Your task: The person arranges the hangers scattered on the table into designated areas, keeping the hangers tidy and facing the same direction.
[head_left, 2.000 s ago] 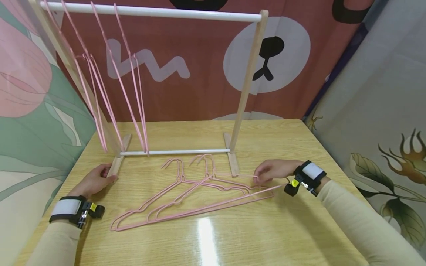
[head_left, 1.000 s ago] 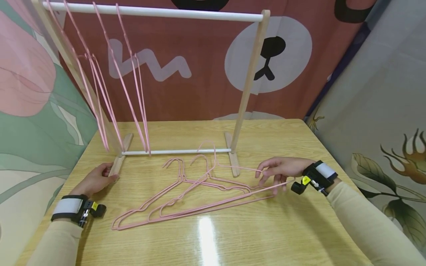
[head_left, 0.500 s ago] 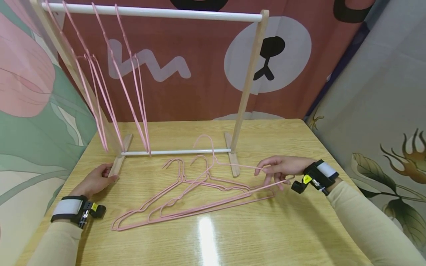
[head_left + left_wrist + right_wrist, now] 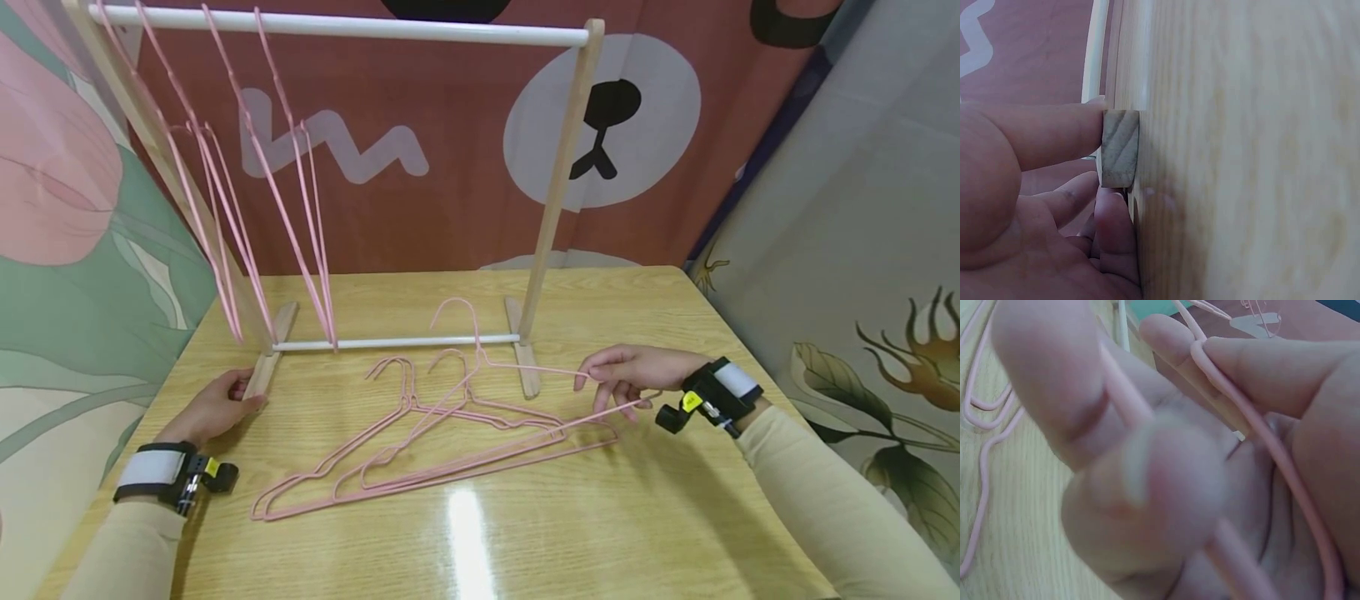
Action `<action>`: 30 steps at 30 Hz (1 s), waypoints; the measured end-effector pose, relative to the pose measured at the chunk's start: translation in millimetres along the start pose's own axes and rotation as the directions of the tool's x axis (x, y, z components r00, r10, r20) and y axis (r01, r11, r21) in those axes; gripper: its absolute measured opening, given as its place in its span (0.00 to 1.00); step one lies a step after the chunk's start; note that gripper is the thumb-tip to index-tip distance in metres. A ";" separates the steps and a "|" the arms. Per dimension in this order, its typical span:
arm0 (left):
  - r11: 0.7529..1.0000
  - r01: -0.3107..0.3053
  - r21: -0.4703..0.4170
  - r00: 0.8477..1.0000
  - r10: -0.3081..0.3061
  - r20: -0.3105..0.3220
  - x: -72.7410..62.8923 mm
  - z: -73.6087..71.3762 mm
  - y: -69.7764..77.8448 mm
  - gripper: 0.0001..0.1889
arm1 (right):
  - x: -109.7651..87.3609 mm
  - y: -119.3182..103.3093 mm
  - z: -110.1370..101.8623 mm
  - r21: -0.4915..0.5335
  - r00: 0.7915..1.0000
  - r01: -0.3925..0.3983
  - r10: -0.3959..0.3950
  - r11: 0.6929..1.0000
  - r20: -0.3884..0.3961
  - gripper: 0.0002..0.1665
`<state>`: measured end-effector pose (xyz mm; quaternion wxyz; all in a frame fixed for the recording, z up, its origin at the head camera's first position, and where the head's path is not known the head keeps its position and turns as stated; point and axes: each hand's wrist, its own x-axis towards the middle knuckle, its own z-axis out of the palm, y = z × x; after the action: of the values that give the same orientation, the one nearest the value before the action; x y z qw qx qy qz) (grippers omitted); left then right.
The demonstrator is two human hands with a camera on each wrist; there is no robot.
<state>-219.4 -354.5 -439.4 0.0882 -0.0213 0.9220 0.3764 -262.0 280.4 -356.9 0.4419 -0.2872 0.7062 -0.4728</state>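
My left hand (image 4: 213,406) grips the front end of the rack's left wooden foot (image 4: 262,375); in the left wrist view the thumb lies on top of the foot's end (image 4: 1120,149) and fingers curl at its side. My right hand (image 4: 626,379) pinches the right end of a pink clothes hanger (image 4: 536,368), its wire running between thumb and fingers in the right wrist view. That hanger is tilted up, its hook raised in front of the rack's lower bar. Under it, more pink hangers (image 4: 405,406) lie overlapping on the table.
The rack has a white top bar (image 4: 420,31), a right wooden post (image 4: 562,175) and a white lower bar (image 4: 420,342). Several pink hangers (image 4: 288,200) hang at the top bar's left end. Patterned curtains (image 4: 450,217) stand behind and beside the wooden table (image 4: 360,558).
My right hand has risen and shifted slightly right, lifting the top hanger's hook and right end off the other hangers. My left hand keeps its grip on the foot.
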 end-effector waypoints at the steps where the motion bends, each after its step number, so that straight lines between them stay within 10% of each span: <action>1: 1.000 0.005 -0.003 1.000 -0.005 0.003 0.0 0.3 0.1 0.33 | -0.6 -1.1 0.0 -0.006 1.000 0.001 -0.001 1.000 -0.005 0.21; 30: 1.000 -0.020 0.009 1.000 0.020 0.010 -0.8 -1.1 -0.1 0.33 | -8.0 -26.2 -6.5 -0.123 0.966 0.129 -0.153 0.984 -0.210 0.19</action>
<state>-218.8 -355.4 -438.6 0.0889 -0.0098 0.9235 0.3731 -264.6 279.5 -328.8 0.3105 -0.3065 0.7530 -0.4926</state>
